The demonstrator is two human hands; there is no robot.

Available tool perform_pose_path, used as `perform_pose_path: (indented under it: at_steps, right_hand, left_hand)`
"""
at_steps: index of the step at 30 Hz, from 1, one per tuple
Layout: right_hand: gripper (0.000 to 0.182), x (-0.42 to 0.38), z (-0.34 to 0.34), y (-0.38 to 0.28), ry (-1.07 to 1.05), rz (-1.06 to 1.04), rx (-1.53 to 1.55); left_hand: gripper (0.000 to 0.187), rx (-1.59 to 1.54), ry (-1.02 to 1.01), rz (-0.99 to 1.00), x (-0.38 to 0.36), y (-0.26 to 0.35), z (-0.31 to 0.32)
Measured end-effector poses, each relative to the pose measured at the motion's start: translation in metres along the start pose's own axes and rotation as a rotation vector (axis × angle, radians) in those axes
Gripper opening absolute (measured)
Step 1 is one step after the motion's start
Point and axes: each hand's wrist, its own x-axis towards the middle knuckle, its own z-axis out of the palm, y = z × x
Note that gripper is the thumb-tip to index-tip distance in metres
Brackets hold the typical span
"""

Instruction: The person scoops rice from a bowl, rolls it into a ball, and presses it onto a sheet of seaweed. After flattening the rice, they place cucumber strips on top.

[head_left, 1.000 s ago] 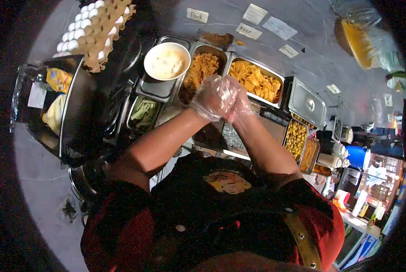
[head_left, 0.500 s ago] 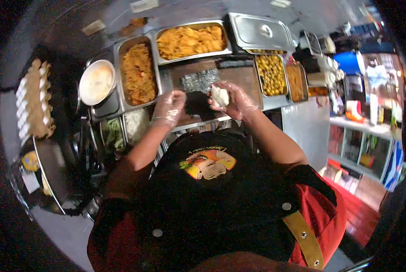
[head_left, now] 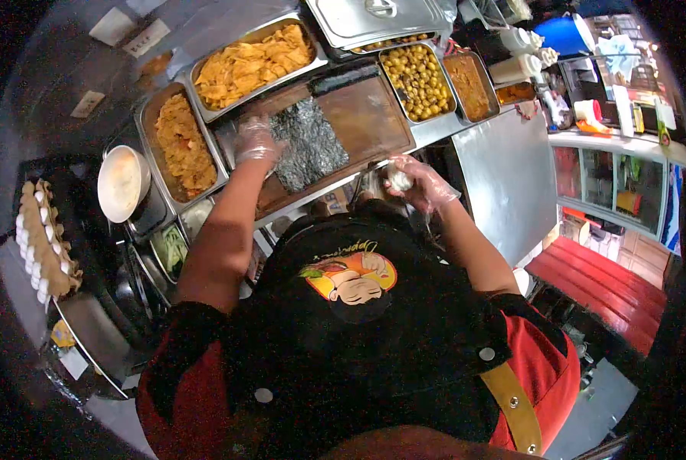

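A dark sheet of nori (head_left: 309, 144) lies on the brown cutting board (head_left: 374, 126) in front of me. My left hand (head_left: 257, 142), in a clear plastic glove, rests at the sheet's left edge with its fingers stretched out and thumb apart. Gloved the same way, my right hand (head_left: 427, 186) is closed around a white lump of rice (head_left: 397, 179), low beside the board's front edge. Another dark strip of nori (head_left: 348, 78) sits at the back of the board.
Behind the board are steel pans of orange-yellow chips (head_left: 255, 65), an orange-brown filling (head_left: 183, 146), small round olive-coloured pieces (head_left: 417, 83) and a brown paste (head_left: 467, 86). A white bowl (head_left: 121, 184) and an egg tray (head_left: 45, 238) stand left. A steel counter (head_left: 504, 176) is right.
My hands have moved apart: the left onto the board by the nori, the right down and rightward with the rice. The camera view has turned, showing more of the nori sheet.
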Motion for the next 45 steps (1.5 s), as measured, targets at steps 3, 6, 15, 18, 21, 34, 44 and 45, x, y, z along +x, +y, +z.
perform_pose_path:
  at_steps: [3, 6, 15, 18, 21, 34, 44, 45]
  right_hand:
    - [0.049, -0.003, -0.009, -0.002, -0.008, -0.01, 0.014]
    - [0.047, -0.002, -0.027, -0.004, 0.015, 0.015, -0.03]
    - [0.037, 0.018, -0.07, -0.02, -0.007, 0.129, -0.17]
    - [0.035, 0.015, -0.078, -0.043, 0.008, 0.179, -0.23]
    - [0.034, 0.02, -0.112, -0.05, -0.02, 0.125, -0.333]
    - [0.035, 0.017, -0.202, -0.092, -0.029, 0.109, -0.118]
    - [0.038, 0.029, -0.196, -0.094, -0.09, 0.156, -0.155]
    - [0.039, 0.031, -0.196, -0.093, -0.108, 0.148, -0.161]
  left_hand:
    - [0.089, 0.002, -0.051, -0.006, 0.009, -0.002, -0.006]
    - [0.078, -0.062, 0.05, 0.024, 0.008, 0.002, -0.007]
    - [0.057, -0.173, 0.286, 0.406, 0.082, 0.122, -0.029]
    - [0.058, -0.018, 0.195, 0.349, 0.108, 0.16, -0.036]
    - [0.06, -0.022, -0.043, 0.347, 0.123, 0.174, -0.043]
    - [0.068, -0.272, -0.059, -0.233, 0.082, 0.247, -0.021]
    - [0.081, -0.483, -0.042, -0.272, 0.066, 0.284, 0.003]
    - [0.081, -0.523, -0.03, -0.273, 0.05, 0.294, -0.02]
